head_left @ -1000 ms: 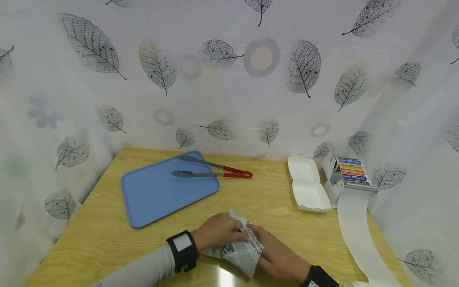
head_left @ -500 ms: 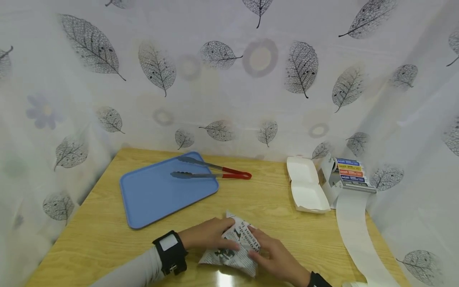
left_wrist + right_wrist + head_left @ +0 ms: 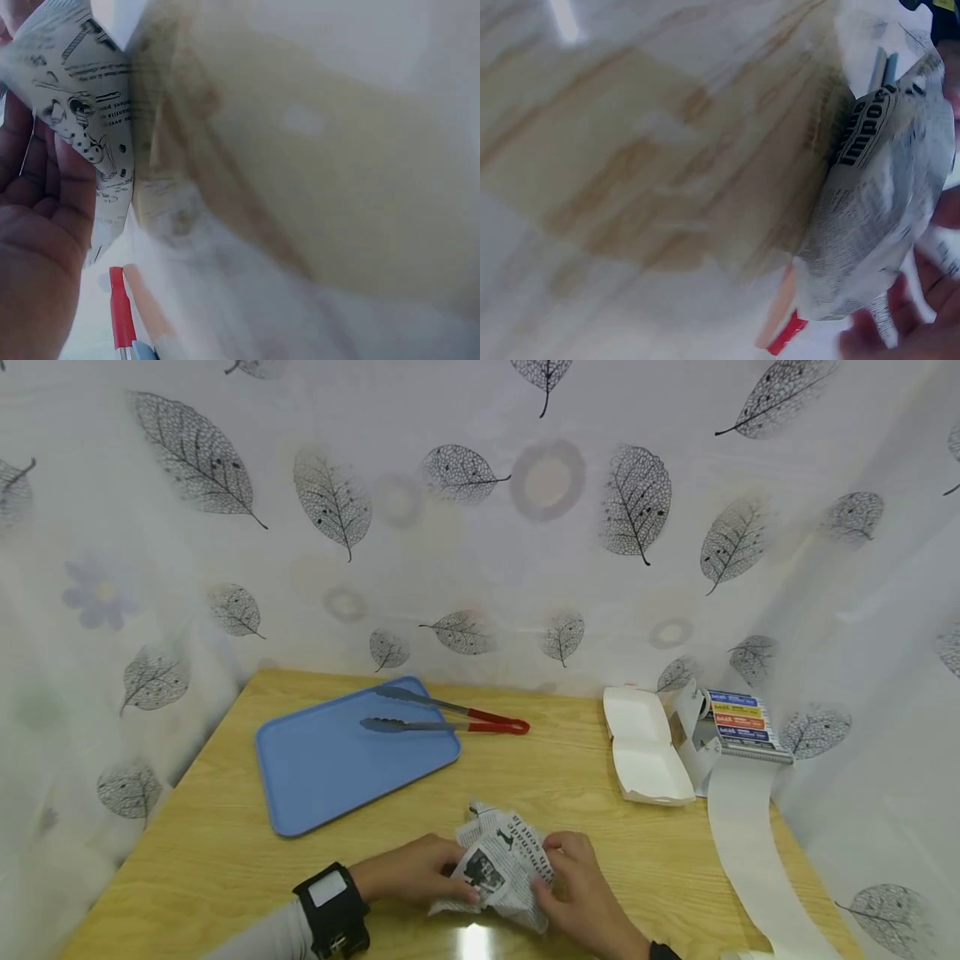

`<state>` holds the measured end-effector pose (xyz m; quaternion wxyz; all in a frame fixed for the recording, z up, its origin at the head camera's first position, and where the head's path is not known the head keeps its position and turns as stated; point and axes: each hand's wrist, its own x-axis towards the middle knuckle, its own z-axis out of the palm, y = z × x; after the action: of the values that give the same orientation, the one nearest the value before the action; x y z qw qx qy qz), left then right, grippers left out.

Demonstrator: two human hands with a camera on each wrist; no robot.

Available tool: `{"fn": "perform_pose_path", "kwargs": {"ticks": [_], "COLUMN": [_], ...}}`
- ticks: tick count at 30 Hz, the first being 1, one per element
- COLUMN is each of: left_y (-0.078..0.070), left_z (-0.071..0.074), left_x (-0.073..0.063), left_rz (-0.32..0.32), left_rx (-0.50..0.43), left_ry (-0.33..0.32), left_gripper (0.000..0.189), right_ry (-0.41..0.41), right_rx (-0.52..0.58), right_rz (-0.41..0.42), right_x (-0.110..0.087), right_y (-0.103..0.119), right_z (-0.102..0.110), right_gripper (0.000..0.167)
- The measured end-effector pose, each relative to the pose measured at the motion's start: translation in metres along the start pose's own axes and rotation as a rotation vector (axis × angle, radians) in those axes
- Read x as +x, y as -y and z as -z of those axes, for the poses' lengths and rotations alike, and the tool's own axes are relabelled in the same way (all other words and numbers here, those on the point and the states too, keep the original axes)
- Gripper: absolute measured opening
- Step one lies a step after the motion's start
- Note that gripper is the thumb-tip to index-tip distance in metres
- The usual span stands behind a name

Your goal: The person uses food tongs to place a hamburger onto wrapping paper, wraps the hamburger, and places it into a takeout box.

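Observation:
A crumpled, newsprint-patterned paper wrap (image 3: 498,868) sits near the front of the wooden table, bulging in the middle. What it may contain is hidden. My left hand (image 3: 420,870) holds its left side, thumb in front and fingers partly behind the paper. At the right side, my right hand (image 3: 588,893) has its thumb and fingers around the paper's edge. In the left wrist view the printed paper (image 3: 105,112) lies against the fingers of the left hand (image 3: 45,202). The right wrist view has the paper (image 3: 877,202) beside the bent fingers of the right hand (image 3: 907,322).
A blue tray (image 3: 337,768) lies back left, with red-handled tongs (image 3: 487,721) across its right edge. Toward the back right are an open white takeaway box (image 3: 652,760) and a dispenser (image 3: 738,718) trailing a long white paper strip (image 3: 750,852). A leaf-print curtain (image 3: 480,552) hangs behind.
The left hand has shifted left and slightly down along the paper wrap. The right hand has turned more upright at its right side. The wrap's upper left part now looks more crumpled.

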<state>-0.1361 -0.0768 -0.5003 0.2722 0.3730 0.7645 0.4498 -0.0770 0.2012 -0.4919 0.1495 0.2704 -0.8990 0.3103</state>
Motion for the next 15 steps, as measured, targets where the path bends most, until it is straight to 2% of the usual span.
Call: {"fn": "perform_pose_path", "kwargs": {"ticks": [2,4,7,9,12,15], "left_y": [-0.001,-0.002,-0.003,-0.002,0.001,0.001], "left_z": [-0.001,0.0,0.003,0.006,0.009,0.011], "left_x": [-0.001,-0.002,-0.004,-0.005,-0.009,-0.012], "left_rz": [0.019,0.014,-0.059,-0.126,-0.199,-0.197], "left_rx": [-0.019,-0.028,0.026,0.078,0.147,0.15], "left_ry": [-0.009,0.001,0.049,0.08,0.108,0.112], "left_gripper": [0.016,0.017,0.018,0.018,0.018,0.016], "right_ry": [0.019,0.085,0.189,0.238,0.276,0.279], "right_rx": [0.023,0.13,0.28,0.33,0.357,0.372], "right_rz": [-0.049,-0.152,-0.324,-0.402,-0.459,-0.493], "right_x": [0.002,0.004,0.008,0.01,0.012,0.013], "right_y": [0.002,0.004,0.006,0.006,0.004,0.002], "right_z": [0.002,0.006,0.012,0.015,0.018,0.019], "right_gripper": [0.013,0.006,0.01,0.014,0.015,0.014]}}
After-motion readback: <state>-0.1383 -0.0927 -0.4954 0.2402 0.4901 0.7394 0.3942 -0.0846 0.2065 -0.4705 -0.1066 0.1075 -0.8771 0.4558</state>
